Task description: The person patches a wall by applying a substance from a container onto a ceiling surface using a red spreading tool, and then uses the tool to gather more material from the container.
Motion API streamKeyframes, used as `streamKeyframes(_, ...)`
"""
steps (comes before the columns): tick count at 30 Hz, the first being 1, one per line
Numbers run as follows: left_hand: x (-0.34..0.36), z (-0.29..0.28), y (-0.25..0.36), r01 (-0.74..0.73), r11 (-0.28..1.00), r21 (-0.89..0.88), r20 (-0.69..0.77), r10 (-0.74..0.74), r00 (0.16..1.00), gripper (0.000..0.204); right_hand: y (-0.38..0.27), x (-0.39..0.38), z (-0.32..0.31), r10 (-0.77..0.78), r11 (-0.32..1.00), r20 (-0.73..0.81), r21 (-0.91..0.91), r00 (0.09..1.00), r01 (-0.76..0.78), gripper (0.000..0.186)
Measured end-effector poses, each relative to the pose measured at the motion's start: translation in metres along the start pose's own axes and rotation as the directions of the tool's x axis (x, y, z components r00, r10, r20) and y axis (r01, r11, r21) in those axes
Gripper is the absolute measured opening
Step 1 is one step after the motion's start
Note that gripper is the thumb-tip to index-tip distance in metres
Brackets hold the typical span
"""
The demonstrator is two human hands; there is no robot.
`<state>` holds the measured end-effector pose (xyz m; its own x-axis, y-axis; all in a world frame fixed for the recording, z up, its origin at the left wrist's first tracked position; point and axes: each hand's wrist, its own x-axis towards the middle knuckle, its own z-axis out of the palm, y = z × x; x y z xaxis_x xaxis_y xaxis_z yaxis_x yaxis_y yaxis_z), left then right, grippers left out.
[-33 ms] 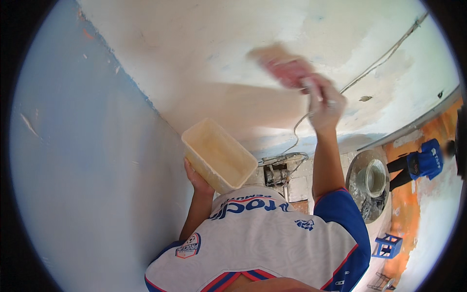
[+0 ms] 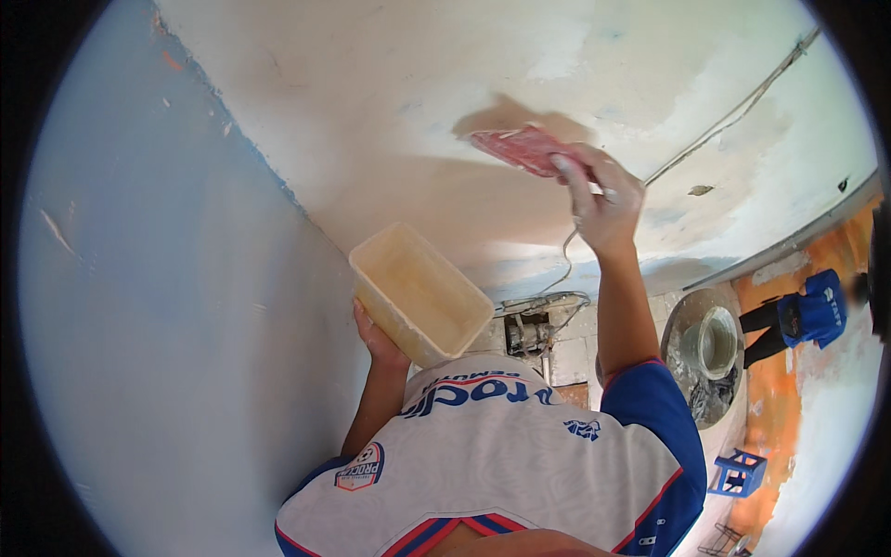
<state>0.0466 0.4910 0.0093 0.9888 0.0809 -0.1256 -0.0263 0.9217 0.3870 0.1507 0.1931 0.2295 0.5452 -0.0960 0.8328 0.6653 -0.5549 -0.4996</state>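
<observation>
Right hand (image 2: 608,200): fingers and thumb closed on the near end of a flat red tool (image 2: 524,150), which extends up-left from the hand at the pale, patchy surface (image 2: 390,121); contact unclear. Left hand (image 2: 379,342): gripping the side of a cream rectangular tub (image 2: 399,320), mostly right of and above that hand. Cable (image 2: 733,116) runs behind the right hand; blue-grey wall (image 2: 167,306) left of the left hand.

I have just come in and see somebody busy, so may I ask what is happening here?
A person holds a red scraper in the right hand, up by the pale wall. The left hand holds a cream tub, lower, nearer the blue wall. Off to the right are a bucket, a blue stool and another person in blue.
</observation>
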Motion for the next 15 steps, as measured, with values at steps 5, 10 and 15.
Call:
streamKeyframes(5,-0.005,0.012,0.001,-0.012,1.000,0.022,-0.033,0.013,0.999,0.071,0.011,0.032,-0.014,0.155,0.987,-0.391,0.037,0.907,-0.153,0.016)
streamKeyframes(10,-0.006,0.018,-0.004,-0.019,0.998,0.052,-0.040,0.022,0.999,0.071,0.007,0.009,-0.021,0.202,0.967,-0.358,0.222,0.912,-0.127,0.014)
streamKeyframes(15,-0.006,0.024,-0.014,-0.034,0.998,0.048,-0.018,0.034,0.999,0.071,0.024,-0.001,0.009,0.124,0.982,-0.022,-0.137,0.992,-0.126,0.013)
